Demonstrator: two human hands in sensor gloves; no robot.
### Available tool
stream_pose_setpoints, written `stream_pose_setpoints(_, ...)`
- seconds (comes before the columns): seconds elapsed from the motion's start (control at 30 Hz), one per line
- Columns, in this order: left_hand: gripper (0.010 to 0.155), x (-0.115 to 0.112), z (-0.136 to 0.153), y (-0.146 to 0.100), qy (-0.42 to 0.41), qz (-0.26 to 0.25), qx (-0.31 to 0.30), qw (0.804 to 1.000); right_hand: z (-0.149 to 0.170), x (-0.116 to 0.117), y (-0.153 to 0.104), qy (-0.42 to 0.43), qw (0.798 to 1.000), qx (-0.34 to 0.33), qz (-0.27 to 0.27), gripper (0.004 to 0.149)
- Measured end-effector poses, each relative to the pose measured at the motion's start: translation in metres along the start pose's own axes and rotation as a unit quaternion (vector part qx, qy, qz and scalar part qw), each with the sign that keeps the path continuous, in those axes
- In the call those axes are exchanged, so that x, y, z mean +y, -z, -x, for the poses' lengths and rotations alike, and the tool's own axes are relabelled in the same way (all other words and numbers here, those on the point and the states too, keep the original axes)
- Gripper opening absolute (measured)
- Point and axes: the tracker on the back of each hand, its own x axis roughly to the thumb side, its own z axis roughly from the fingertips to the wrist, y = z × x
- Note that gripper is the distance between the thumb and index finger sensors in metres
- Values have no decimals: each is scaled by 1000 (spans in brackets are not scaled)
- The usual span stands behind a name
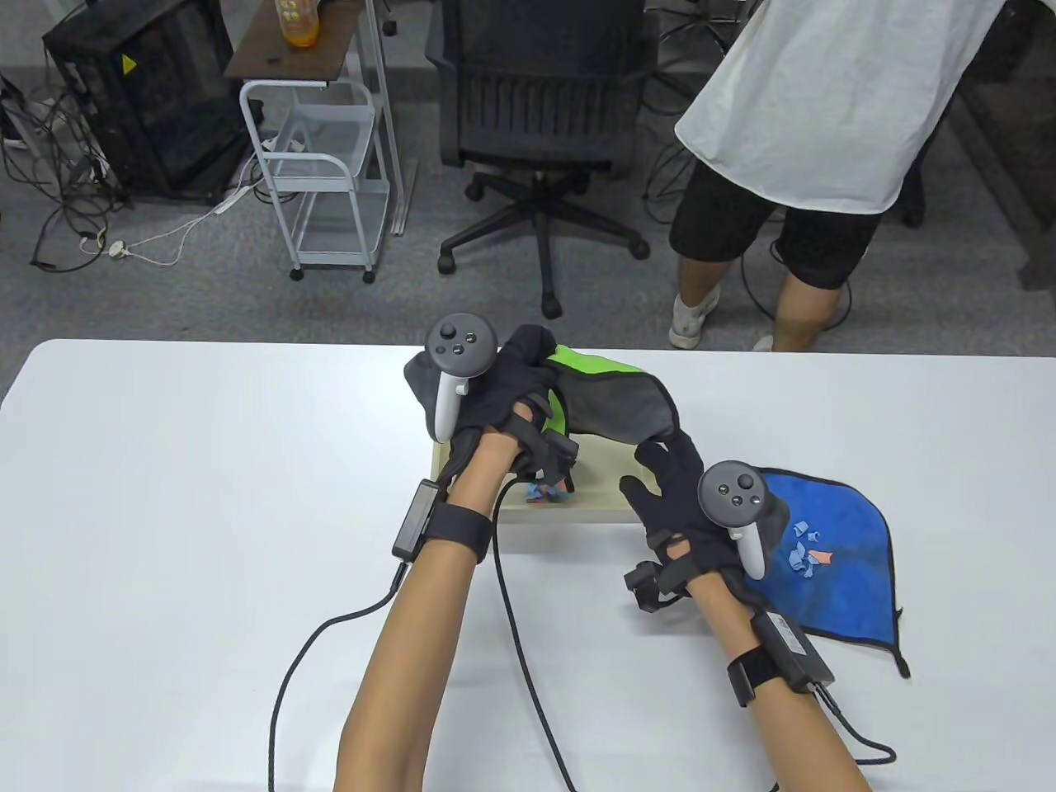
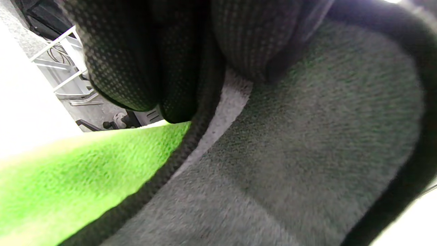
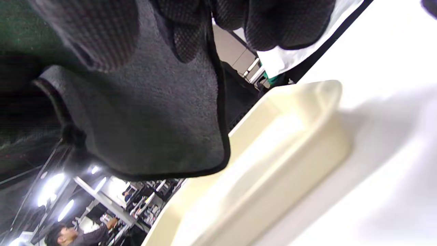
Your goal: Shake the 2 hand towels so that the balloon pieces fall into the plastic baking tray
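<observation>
A grey and green hand towel hangs lifted above the cream plastic baking tray in the table view. My left hand grips its left end, and my right hand pinches its right corner. Close up, the left wrist view is filled by the towel under my gloved fingers. The right wrist view has the towel's grey corner held over the tray. Balloon pieces lie in the tray. A blue hand towel with balloon pieces on it lies flat at the right.
The white table runs wide to the left of the tray. Beyond its far edge stand an office chair, a white wire cart and a person in a white shirt. Glove cables trail over the table.
</observation>
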Motion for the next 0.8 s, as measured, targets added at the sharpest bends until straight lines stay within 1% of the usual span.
stream_pose_setpoints(0.1,35,1,-6,-2,-4,7,-6,1000,2,-3,-18,-14,1000,-2,-21,65)
stream_pose_setpoints(0.17,35,3,-10,-4,-6,9,-11,1000,2,-3,-35,-33,999,-10,-40,65)
stream_pose_setpoints(0.27,36,7,-16,-9,-12,10,-15,1000,0,2,-59,-76,992,-35,-96,70)
stream_pose_setpoints(0.33,36,11,-17,-12,-8,4,-17,1000,-3,7,-71,-118,985,-43,-121,71)
stream_pose_setpoints(0.4,36,15,-18,-17,3,1,-16,1000,-7,11,-81,-158,978,-62,-124,72)
stream_pose_setpoints(0.5,37,23,-18,-24,14,-9,-16,1000,-10,16,-88,-186,972,-77,-123,72)
stream_pose_setpoints(0.63,39,44,-17,-34,12,-20,-9,1000,-11,20,-90,-182,972,-77,-130,73)
stream_pose_setpoints(0.77,39,77,-9,-45,3,-47,5,999,-13,20,-89,-179,972,-81,-132,74)
stream_pose_setpoints(0.8,39,89,-5,-48,-1,-58,10,998,-14,19,-89,-181,971,-84,-131,74)
